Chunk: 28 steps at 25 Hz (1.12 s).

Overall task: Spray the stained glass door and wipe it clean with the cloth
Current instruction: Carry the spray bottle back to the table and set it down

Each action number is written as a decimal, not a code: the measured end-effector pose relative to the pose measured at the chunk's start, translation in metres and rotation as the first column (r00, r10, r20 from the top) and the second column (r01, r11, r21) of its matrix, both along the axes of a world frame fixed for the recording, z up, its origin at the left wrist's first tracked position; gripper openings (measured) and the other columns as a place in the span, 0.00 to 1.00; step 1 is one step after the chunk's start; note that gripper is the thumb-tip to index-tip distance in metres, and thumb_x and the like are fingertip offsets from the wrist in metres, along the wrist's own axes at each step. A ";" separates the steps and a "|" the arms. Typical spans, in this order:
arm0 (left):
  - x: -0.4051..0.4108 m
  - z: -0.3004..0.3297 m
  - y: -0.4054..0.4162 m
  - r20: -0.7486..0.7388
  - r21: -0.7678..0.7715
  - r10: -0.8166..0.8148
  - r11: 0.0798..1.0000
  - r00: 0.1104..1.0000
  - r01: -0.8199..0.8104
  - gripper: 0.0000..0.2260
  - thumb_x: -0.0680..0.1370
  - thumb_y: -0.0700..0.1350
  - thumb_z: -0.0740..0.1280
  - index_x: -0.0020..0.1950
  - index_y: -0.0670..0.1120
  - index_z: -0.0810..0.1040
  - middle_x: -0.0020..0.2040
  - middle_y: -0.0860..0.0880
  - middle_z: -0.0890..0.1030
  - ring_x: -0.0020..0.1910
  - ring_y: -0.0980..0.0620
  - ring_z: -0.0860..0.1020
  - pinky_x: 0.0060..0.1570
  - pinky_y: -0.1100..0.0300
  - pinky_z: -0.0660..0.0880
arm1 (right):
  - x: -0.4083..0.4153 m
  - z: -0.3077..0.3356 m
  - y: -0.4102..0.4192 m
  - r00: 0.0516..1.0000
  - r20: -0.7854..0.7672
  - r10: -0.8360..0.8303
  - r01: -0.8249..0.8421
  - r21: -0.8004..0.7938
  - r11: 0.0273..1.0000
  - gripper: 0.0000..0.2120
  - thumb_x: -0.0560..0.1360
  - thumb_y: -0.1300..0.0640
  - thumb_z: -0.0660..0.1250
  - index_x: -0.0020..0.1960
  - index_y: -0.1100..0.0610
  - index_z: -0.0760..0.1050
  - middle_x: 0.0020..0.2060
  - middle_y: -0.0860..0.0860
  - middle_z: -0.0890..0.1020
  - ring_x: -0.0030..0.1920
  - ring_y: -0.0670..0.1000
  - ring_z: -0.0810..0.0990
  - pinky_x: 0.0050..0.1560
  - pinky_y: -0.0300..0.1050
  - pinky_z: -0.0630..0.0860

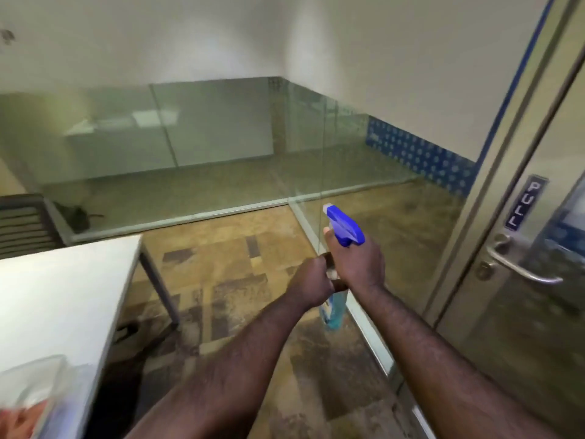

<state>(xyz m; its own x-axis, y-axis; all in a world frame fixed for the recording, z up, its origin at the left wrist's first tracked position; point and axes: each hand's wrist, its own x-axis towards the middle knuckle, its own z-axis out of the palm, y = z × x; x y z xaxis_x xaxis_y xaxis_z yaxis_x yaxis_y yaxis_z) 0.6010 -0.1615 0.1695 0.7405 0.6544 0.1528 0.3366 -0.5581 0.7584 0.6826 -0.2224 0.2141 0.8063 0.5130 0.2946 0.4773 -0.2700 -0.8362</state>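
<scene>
Glass-walled office corner, patchy brown floor tiles, white wall above the partitions. Item one: glass door [519, 312] with metal frame, at my right, bearing a lever handle [519, 267] and a "PULL" plate [524, 202]; the pane looks cloudy, though I cannot pick out single stains, and I see no wet streaks or droplets on it. Item two: spray bottle [343, 231], blue trigger head, pale blue liquid in the body below my fists. My right hand [357, 264] is closed round its neck, forefinger up by the trigger; my left hand [311, 282] is closed lower on the bottle, just beside and touching the right. The nozzle points forward toward the fixed glass partition [221, 137], not at the door, which stands near but apart, off to the right of both hands. Item three: white table [63, 296] at my left, with something clear and something reddish blurred at its near left corner; I cannot tell whether that is the cloth. Progress, as I judge it: bottle in hand, spraying not yet begun, wiping wholly left to do. The bottle wants swinging right to face the door.
</scene>
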 end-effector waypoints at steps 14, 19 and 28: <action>-0.334 -0.051 0.058 -0.075 -0.087 0.634 0.764 0.769 -0.639 0.09 0.71 0.44 0.72 0.48 0.42 0.79 0.41 0.46 0.85 0.40 0.48 0.83 0.35 0.60 0.70 | -0.317 -0.072 0.127 0.804 -0.094 0.587 -0.589 0.002 0.808 0.25 0.68 0.31 0.65 0.29 0.52 0.67 0.24 0.49 0.73 0.30 0.55 0.76 0.33 0.47 0.71; -0.413 -0.059 0.088 -0.034 -0.091 0.721 0.687 0.692 -0.721 0.14 0.71 0.40 0.70 0.56 0.40 0.78 0.49 0.42 0.86 0.47 0.45 0.83 0.41 0.58 0.71 | -0.403 -0.081 0.168 0.757 -0.118 0.642 -0.643 0.035 0.765 0.25 0.66 0.28 0.62 0.29 0.50 0.69 0.23 0.47 0.74 0.27 0.50 0.75 0.32 0.45 0.72; -0.457 -0.069 0.144 -0.014 -0.162 0.848 0.521 0.530 -0.838 0.18 0.75 0.44 0.71 0.63 0.42 0.77 0.57 0.43 0.84 0.53 0.43 0.82 0.51 0.55 0.75 | -0.469 -0.081 0.232 0.657 0.019 0.754 -0.749 0.132 0.649 0.15 0.74 0.37 0.63 0.36 0.46 0.72 0.25 0.42 0.74 0.27 0.43 0.74 0.30 0.37 0.68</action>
<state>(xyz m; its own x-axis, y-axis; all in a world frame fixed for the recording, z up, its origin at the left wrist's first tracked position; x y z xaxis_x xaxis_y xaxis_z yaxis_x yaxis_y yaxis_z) 0.1435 -0.0173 0.1008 -0.1756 0.9839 0.0346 0.5470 0.0683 0.8343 0.2137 0.0100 0.1330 0.1708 0.9111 0.3752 0.4426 0.2693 -0.8553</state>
